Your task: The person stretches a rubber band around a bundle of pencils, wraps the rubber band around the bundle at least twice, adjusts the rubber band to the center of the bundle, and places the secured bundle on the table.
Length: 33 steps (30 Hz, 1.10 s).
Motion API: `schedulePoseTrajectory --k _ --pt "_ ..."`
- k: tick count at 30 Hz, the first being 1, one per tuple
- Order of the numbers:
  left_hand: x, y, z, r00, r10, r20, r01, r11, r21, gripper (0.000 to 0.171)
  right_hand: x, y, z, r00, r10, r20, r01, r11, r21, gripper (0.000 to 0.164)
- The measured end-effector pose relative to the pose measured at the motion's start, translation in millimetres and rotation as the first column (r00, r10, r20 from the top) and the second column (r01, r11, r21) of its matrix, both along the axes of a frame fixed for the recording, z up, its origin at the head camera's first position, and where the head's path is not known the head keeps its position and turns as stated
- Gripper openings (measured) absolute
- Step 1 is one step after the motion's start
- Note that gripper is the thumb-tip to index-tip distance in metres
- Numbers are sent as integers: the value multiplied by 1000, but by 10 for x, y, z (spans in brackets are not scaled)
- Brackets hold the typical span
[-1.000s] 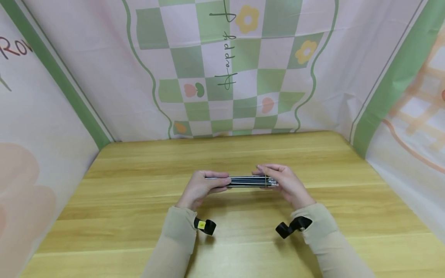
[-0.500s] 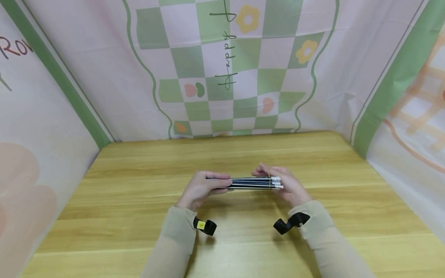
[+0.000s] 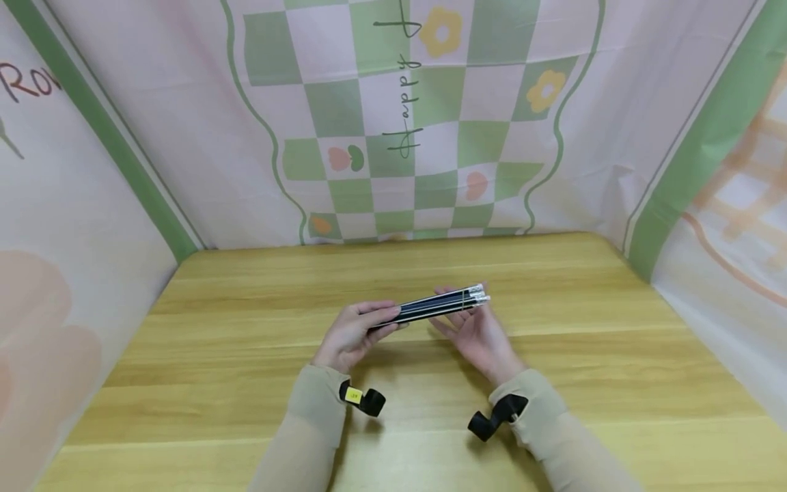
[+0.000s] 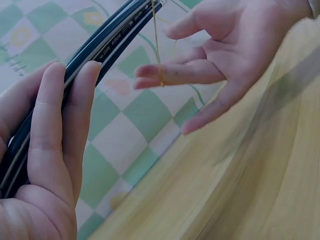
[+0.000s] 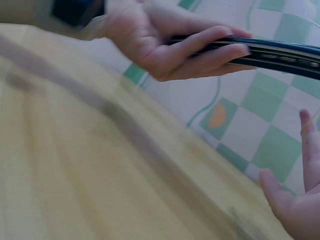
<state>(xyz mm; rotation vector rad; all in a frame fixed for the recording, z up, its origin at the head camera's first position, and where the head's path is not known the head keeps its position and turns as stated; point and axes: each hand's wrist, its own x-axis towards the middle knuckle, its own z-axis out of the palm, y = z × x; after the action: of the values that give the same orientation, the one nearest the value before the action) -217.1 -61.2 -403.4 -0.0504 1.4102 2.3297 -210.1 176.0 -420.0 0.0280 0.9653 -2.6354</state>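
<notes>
A bundle of dark pencils with white stripes (image 3: 430, 305) is held above the table, its white eraser ends tilted up to the right. My left hand (image 3: 353, 333) grips the bundle near its left end, with fingers and thumb wrapped round it. A thin yellowish rubber band (image 4: 157, 47) hangs by the eraser end; in the left wrist view it stretches from the pencils down to a finger of my right hand (image 4: 240, 55). That hand has its fingers spread and fairly straight, with the band hooked over one finger. In the head view, the bundle partly hides my right fingers.
The wooden table (image 3: 246, 287) lies beneath both hands. A checked green-and-white cloth (image 3: 393, 137) hangs behind its far edge, and printed cloth walls stand at left and right. Each wrist wears a black camera mount (image 3: 498, 418).
The bundle has tilted, its eraser end rising. My right hand has moved slightly left and turned, from above and around the eraser end to below it. My left hand keeps its grip.
</notes>
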Motion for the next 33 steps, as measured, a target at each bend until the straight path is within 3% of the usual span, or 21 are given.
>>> schedulePoseTrajectory --k 3,6,11,14,19,23,27,30,33 --pt "-11 -9 -4 1000 14 24 -15 999 40 37 19 -42 -37 999 -4 -54 4 1000 13 62" --pt "-13 -13 2 998 33 44 -37 996 79 29 37 -55 -59 995 -17 -96 22 998 51 70" --pt "-7 -9 20 997 55 62 -62 991 118 26 57 -23 -102 971 -43 -235 65 994 84 64" --pt "0 -3 33 995 62 73 -71 989 131 27 59 10 -133 928 -58 -368 90 993 71 41" --pt "15 -6 57 994 76 78 -86 986 143 23 43 26 -125 812 -146 -565 230 970 79 24" --pt "22 -14 79 993 89 75 -98 985 139 21 40 35 -69 732 -193 -654 350 930 117 49" --pt "29 -31 103 991 115 72 -124 985 123 18 71 74 20 669 -145 -729 437 870 228 77" --pt "32 -44 115 990 131 53 -136 986 97 18 100 111 100 640 -81 -764 462 835 298 85" --pt "34 -46 126 991 136 22 -137 989 62 17 139 142 185 641 -5 -768 487 775 401 85"
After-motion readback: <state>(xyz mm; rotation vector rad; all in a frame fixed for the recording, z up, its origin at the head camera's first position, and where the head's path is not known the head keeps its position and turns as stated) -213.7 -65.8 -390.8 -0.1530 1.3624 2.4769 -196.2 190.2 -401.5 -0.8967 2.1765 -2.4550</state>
